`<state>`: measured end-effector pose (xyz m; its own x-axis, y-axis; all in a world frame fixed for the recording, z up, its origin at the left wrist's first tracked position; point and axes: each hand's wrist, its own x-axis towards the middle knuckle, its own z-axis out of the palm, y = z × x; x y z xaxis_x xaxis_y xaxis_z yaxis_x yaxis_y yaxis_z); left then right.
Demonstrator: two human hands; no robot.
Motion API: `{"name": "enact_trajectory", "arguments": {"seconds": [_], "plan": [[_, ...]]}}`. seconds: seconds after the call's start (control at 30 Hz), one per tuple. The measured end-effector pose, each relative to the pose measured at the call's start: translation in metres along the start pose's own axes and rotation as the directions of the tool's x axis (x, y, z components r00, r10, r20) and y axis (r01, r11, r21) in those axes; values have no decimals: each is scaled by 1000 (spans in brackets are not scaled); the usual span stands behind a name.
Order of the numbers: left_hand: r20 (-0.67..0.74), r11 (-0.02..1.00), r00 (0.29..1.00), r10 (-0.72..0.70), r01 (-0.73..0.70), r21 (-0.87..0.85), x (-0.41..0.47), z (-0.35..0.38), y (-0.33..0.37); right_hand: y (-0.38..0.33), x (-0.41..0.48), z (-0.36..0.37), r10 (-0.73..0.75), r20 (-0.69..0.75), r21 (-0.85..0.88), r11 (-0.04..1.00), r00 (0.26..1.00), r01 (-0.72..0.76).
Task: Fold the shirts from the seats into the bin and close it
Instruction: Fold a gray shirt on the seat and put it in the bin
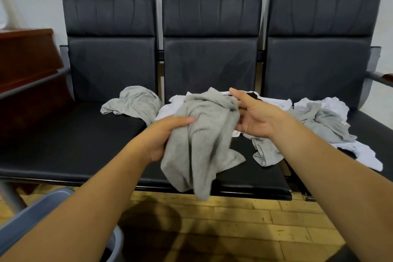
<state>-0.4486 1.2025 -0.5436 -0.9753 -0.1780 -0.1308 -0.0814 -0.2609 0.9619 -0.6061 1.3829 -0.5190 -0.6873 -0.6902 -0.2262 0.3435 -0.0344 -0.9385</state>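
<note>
A crumpled grey shirt (202,138) hangs in the air in front of the middle seat, its lower end drooping past the seat's front edge. My left hand (163,136) grips its left side, thumb on top. My right hand (253,112) holds its upper right part, fingers tucked into the cloth and thumb sticking up. More shirts lie on the black bench (63,144): a grey one (134,102) between the left and middle seats, white ones (172,106) behind the held shirt, and a grey and white heap (323,119) on the right seat. The grey bin (42,208) stands at the lower left, partly hidden by my left arm.
The bench has three black padded seats with metal armrests (380,76) at each end. Dark wooden furniture (27,66) stands left of it. The floor (255,225) in front is light wood planks. A pale wall rises behind the seat backs.
</note>
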Motion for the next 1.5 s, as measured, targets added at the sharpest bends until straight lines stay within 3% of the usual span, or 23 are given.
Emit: {"name": "enact_trajectory", "arguments": {"seconds": [0.07,0.17,0.23,0.3,0.47,0.57,0.7,0.77,0.83,0.9,0.97,1.0,1.07,1.1,1.23,1.33,1.43,1.5], "plan": [[-120,989,992,30,-46,-138,-1,7,4,10,1,-2,91,-10,-36,995,996,-91],[-208,984,978,26,-62,-168,1,15,9,25,0,3,253,171,-76,967,952,-243],[-186,986,982,31,-61,-158,4,18,9,28,-2,8,250,298,-110,968,921,-227],[-164,987,985,61,-84,-137,6,20,9,27,-4,13,215,325,-119,975,921,-185],[-185,988,975,122,-137,-71,7,12,15,22,0,12,2,205,-33,999,979,5],[-224,987,971,89,-116,-112,1,4,20,13,0,3,-168,129,-17,985,977,171],[-191,943,976,103,-157,-294,-9,5,29,-2,-6,-7,-338,144,-256,895,930,365],[-150,899,975,161,-208,-385,-11,11,31,-11,-10,-8,-404,180,-230,869,897,438],[-106,862,972,212,-237,-449,-12,18,32,-18,-12,-9,-464,99,-184,861,880,475],[-93,842,964,248,-262,-472,-12,25,32,-16,-7,-9,-482,-58,-369,824,874,430],[-130,837,958,257,-287,-466,-13,29,31,-6,-3,-9,-357,-181,-529,821,916,215],[-153,840,957,248,-291,-458,-14,31,29,0,-1,-7,-199,-177,-475,875,964,93],[-186,859,959,213,-275,-433,-13,35,26,8,-3,-2,133,3,-265,956,991,-127],[-195,870,961,197,-263,-416,-13,38,24,11,-4,1,208,115,-182,966,971,-185],[-193,896,968,161,-225,-382,-13,42,19,20,-6,12,267,300,-25,962,916,-272],[-179,914,974,138,-195,-356,-12,40,21,19,-11,13,279,373,-9,955,885,-297],[-195,946,975,109,-162,-281,-8,27,28,7,-14,2,218,333,-57,976,917,-212],[-255,978,960,116,-155,-141,-2,10,29,-1,-13,-9,159,243,-67,987,957,-147]]}}
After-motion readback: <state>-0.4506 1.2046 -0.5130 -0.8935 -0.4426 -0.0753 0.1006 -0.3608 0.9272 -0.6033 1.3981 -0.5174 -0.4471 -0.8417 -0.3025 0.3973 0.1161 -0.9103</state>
